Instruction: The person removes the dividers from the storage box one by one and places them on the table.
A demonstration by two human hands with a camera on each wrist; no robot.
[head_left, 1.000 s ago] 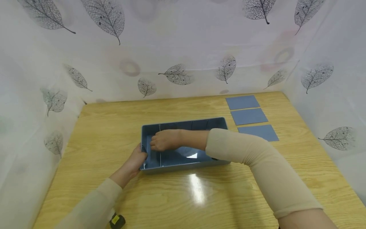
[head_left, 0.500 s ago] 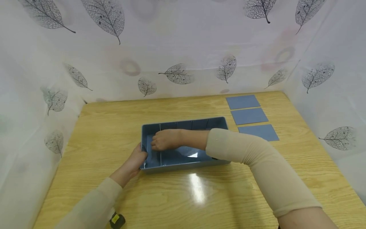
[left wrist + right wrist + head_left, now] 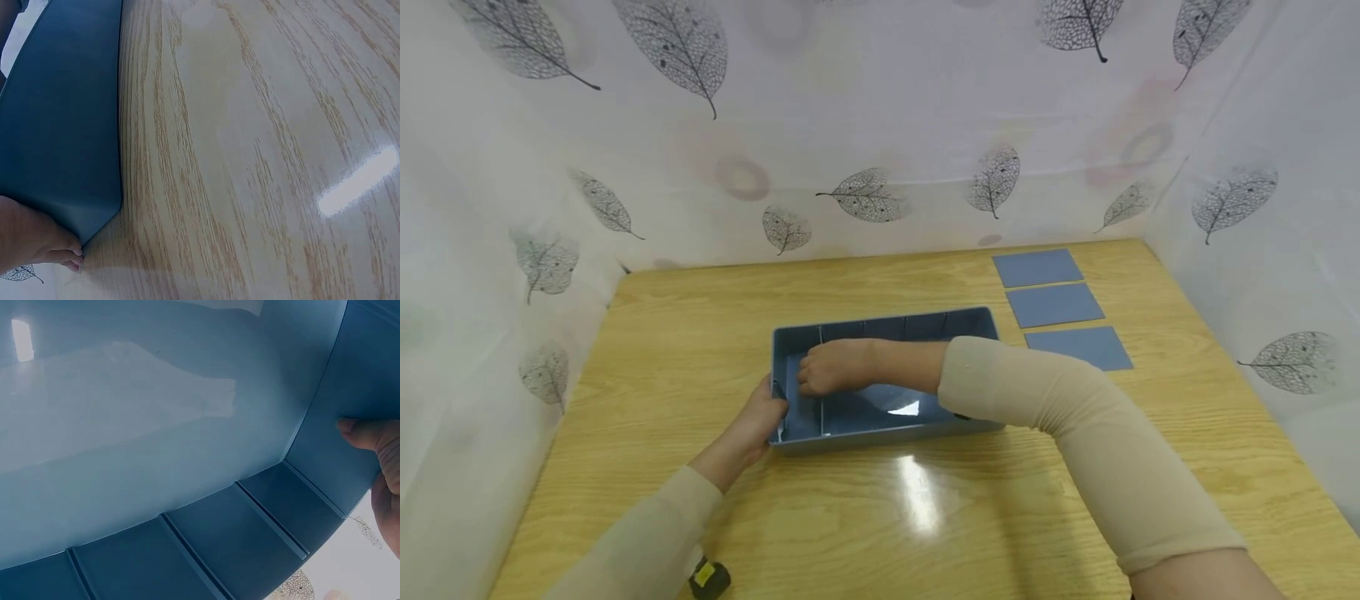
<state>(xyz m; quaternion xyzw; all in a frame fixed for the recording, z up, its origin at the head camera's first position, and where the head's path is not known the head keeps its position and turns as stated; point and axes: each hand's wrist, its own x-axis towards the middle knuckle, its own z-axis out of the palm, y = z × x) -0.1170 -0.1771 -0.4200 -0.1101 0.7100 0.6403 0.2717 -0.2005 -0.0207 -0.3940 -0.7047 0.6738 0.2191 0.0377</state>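
A long blue-grey plastic box (image 3: 895, 433) with slot ribs along its inner walls lies on the wooden table. My left hand (image 3: 758, 421) grips its left end wall, thumb over the rim. In the left wrist view, the fingers of that hand (image 3: 34, 240) lie against the box's lower corner. My right hand (image 3: 835, 367) reaches inside the box, near the left end. There it pinches a flat blue divider (image 3: 365, 369) standing crosswise, with the thumb on its face, as the right wrist view shows. The divider's upper edge is largely covered by the right hand in the head view.
Three loose blue panels (image 3: 1054, 303) lie in a column at the table's back right. A small dark object with a yellow mark (image 3: 709, 579) is beside my left forearm. Leaf-patterned white sheets (image 3: 880, 125) enclose the table on three sides.
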